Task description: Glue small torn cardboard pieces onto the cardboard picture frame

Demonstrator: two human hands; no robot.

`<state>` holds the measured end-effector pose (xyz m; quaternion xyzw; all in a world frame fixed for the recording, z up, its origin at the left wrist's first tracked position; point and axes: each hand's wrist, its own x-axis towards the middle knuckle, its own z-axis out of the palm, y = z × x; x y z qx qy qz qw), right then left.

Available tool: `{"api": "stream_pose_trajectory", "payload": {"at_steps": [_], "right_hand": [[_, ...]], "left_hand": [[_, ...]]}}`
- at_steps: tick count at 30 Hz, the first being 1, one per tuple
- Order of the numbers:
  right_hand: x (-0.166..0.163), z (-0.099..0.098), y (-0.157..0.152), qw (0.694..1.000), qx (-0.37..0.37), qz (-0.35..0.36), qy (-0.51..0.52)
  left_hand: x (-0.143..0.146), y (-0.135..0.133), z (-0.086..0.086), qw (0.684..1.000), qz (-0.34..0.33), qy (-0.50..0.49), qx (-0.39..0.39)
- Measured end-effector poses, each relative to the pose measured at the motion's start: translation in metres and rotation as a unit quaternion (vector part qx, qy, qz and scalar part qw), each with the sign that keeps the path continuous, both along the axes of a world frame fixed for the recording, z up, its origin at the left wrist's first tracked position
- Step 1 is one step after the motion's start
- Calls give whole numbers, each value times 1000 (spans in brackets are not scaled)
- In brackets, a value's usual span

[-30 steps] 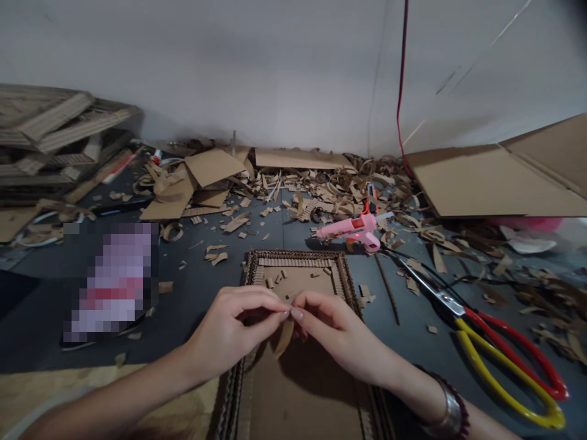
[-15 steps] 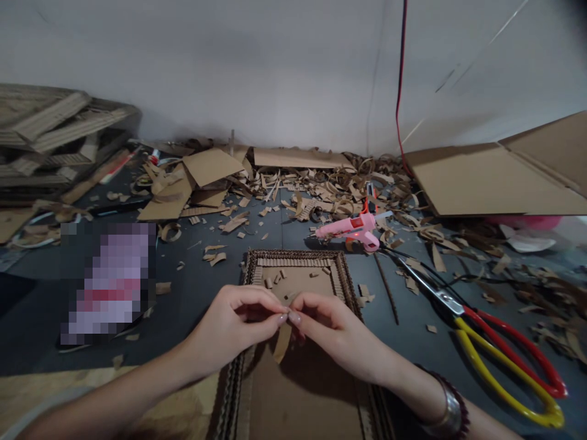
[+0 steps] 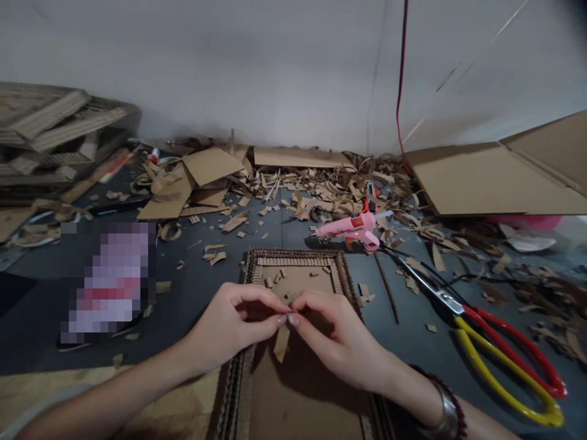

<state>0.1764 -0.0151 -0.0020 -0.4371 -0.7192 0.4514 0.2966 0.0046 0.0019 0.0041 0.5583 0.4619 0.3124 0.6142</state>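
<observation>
A narrow strip of corrugated cardboard (image 3: 281, 342) is held just above the frame's lower opening, its free end hanging downward. The left hand (image 3: 229, 324) and right hand (image 3: 334, 336) both grip it, closed in a pinch with the fingertips meeting at its upper end. The work in hand at this point is manual handling of this strip. Directly beneath and beyond the hands lies a rectangular corrugated cardboard frame (image 3: 293, 253), with small cardboard squares (image 3: 277, 281) scattered inside it. It rests on a dark work surface (image 3: 206, 305). To the right lie a pink hot glue gun (image 3: 351, 229) and scissors with red and yellow handles (image 3: 499, 376). A metal bangle (image 3: 447, 415) is worn on the right wrist. No legible brand or writing is found; a pixelated object (image 3: 107, 284) at left cannot be read.
</observation>
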Motion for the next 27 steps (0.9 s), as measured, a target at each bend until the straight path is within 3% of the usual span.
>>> {"api": "stream_pose_trajectory", "payload": {"at_steps": [7, 15, 27], "right_hand": [[1, 2, -3, 991, 122, 19, -50], [3, -4, 0, 987, 147, 26, -59], [0, 3, 1, 999, 10, 11, -42]], "left_hand": [[1, 0, 1, 999, 13, -10, -41], [1, 0, -1, 999, 24, 36, -2], [1, -1, -1, 995, -2, 59, 77]]}}
